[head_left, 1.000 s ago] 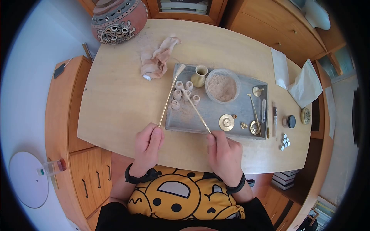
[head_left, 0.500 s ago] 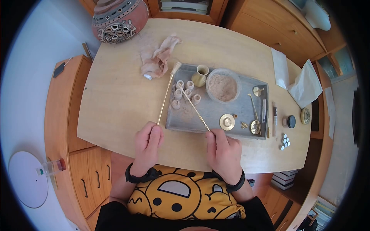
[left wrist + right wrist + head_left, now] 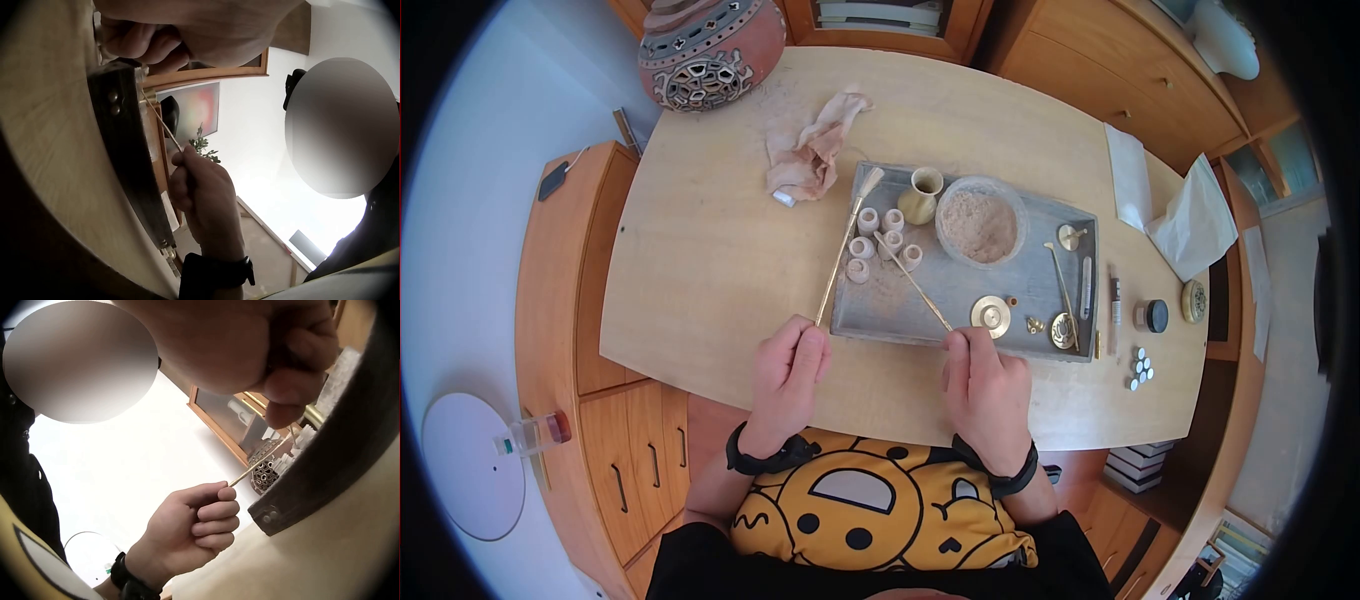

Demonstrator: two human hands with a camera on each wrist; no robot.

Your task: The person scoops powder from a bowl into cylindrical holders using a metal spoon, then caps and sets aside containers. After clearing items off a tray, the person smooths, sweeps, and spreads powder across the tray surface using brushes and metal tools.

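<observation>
My left hand [image 3: 792,375] grips the lower end of a gold-handled brush [image 3: 868,186], its pale bristles pointing up over the left edge of the grey tray [image 3: 1040,290]. The right hand [image 3: 990,395] pinches a slim gold-coloured stick [image 3: 915,285], which slants up and left. Its far tip overlaps a group of small dusty jars [image 3: 868,220] on the tray in the head view. Both hands stay near the tray's front edge; in the right wrist view the left hand [image 3: 200,525] has its fingers curled round the handle.
A brass vase [image 3: 920,195] and a tub of pinkish powder [image 3: 980,225] stand farther back on the tray. Brass pieces, including a round lid [image 3: 990,316], lie to the right. Beyond the tray are a crumpled cloth [image 3: 808,165] and a dark-lidded jar [image 3: 1151,316].
The brush tip swung slightly left, then back right. The slim stick's tip went up and left among the jars, then returned right. Both hands shifted only a little.
</observation>
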